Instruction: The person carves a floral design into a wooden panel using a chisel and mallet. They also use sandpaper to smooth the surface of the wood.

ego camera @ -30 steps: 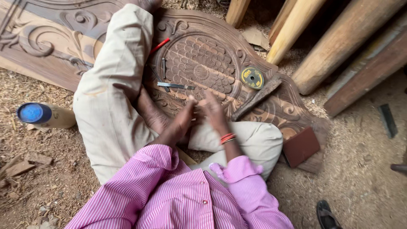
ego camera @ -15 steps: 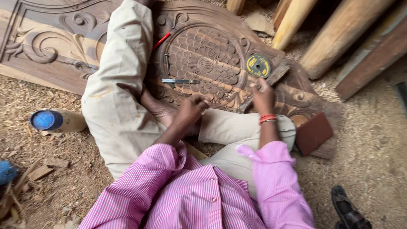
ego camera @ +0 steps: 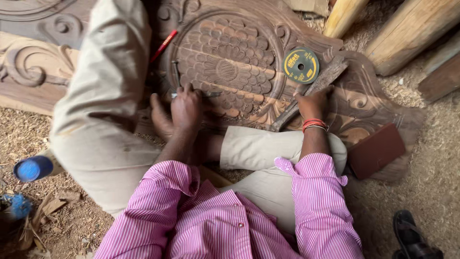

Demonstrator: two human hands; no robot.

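We're looking down at the carved wooden panel (ego camera: 230,67): our left hand (ego camera: 186,108) presses on a slim metal chisel (ego camera: 208,94) over the flower carving, our right hand (ego camera: 311,103) grips the wooden mallet (ego camera: 314,88), a yellow-and-black cutting disc (ego camera: 301,65) just beside it, sawdust floor (ego camera: 431,192) around.

Place: woodcarving workshop, work done seated on the ground.
Floor: sawdust and wood chips (ego camera: 431,192) all over.
Workpiece: large carved wooden panel (ego camera: 230,62), floral medallion and scroll relief, lying flat.
Stock: squared timber lengths (ego camera: 412,33) stacked at upper right.
Tools lying about: wooden mallet (ego camera: 311,93), abrasive disc (ego camera: 301,65), red pencil (ego camera: 164,45), all on the panel.
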